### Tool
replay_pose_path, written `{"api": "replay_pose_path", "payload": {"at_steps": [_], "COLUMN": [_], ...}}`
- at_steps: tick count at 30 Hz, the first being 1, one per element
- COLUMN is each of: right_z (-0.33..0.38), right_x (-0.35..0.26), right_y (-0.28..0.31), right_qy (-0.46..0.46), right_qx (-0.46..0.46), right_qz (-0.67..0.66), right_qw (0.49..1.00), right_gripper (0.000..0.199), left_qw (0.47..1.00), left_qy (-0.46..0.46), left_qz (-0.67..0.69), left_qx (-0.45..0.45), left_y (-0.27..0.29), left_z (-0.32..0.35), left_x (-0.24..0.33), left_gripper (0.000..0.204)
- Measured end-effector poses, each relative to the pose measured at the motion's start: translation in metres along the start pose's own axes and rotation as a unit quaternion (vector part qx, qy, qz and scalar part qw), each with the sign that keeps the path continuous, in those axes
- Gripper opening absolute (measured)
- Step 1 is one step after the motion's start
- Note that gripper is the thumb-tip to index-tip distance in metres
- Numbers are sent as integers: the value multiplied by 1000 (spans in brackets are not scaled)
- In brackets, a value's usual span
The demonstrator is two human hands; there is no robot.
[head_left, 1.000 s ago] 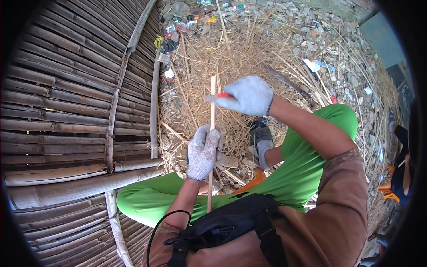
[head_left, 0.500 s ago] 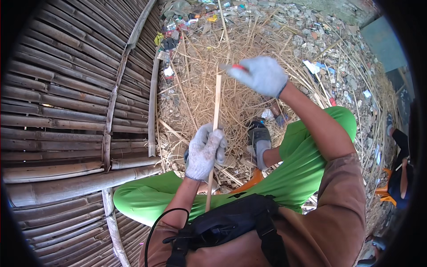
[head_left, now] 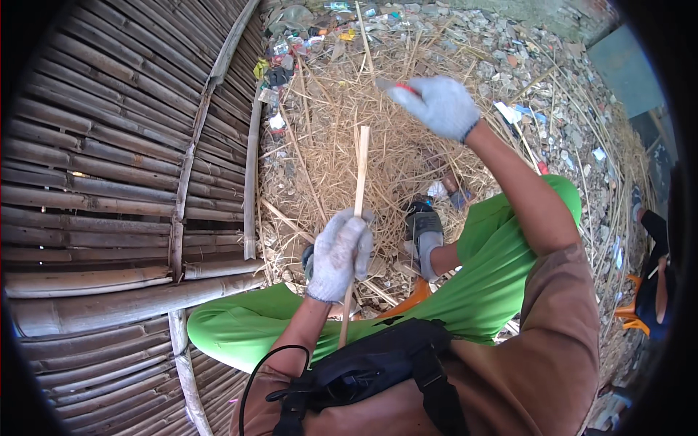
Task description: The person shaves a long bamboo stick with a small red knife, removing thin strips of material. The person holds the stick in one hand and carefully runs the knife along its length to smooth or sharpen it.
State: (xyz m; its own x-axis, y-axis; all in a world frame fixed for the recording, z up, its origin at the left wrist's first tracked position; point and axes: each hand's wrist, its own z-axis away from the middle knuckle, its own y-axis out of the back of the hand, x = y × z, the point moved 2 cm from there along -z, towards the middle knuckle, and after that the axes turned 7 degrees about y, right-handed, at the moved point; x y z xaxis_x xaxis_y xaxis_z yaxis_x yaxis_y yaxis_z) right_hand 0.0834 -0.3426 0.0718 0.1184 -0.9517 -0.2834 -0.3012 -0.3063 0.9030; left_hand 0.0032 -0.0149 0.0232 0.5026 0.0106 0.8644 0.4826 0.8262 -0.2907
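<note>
You are gripping a pale strip (head_left: 362, 167) in your left hand (head_left: 339, 254) and a red-handled knife (head_left: 401, 87) in your right hand (head_left: 441, 107).
Your gloved hands are working apart: the left is closing around the strip, which is standing out beyond your fist and running back toward the black bag (head_left: 371, 356) at your waist; the right is clasping the knife, its blade pointing left, beyond the strip's far end and apart from it. Loose shavings (head_left: 327, 123) are covering the ground ahead, and a bamboo slat wall (head_left: 109, 171) is standing at your left.
</note>
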Motion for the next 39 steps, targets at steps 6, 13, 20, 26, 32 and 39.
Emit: {"api": "replay_pose_path", "payload": {"at_steps": [6, 13, 20, 26, 32, 39], "right_z": [28, 27, 3, -11, 21, 22], "right_x": [-69, -72, -37, 21, -64, -73], "right_y": [-35, -36, -41, 4, -36, -33], "right_qy": [87, 142, 47, -56, 90, 135], "right_qx": [-118, -103, -91, 15, -101, -130], "right_qz": [-30, 7, 23, 26, -28, 28], "right_qw": [989, 984, 995, 998, 990, 982], "right_gripper": [68, 66, 72, 93, 79, 76], "left_qw": [998, 998, 999, 1000, 999, 998], "left_qy": [8, -3, -21, -8, -18, -6], "left_qz": [62, 53, -8, 6, 13, -5], "left_qx": [21, 19, 39, 17, 41, 64], "left_y": [6, 9, 7, -1, 7, 11], "left_z": [-7, -9, -5, 1, -8, -9], "left_x": [-1, -9, -2, -6, -5, -12], "left_gripper": [36, 33, 32, 32, 35, 33]}}
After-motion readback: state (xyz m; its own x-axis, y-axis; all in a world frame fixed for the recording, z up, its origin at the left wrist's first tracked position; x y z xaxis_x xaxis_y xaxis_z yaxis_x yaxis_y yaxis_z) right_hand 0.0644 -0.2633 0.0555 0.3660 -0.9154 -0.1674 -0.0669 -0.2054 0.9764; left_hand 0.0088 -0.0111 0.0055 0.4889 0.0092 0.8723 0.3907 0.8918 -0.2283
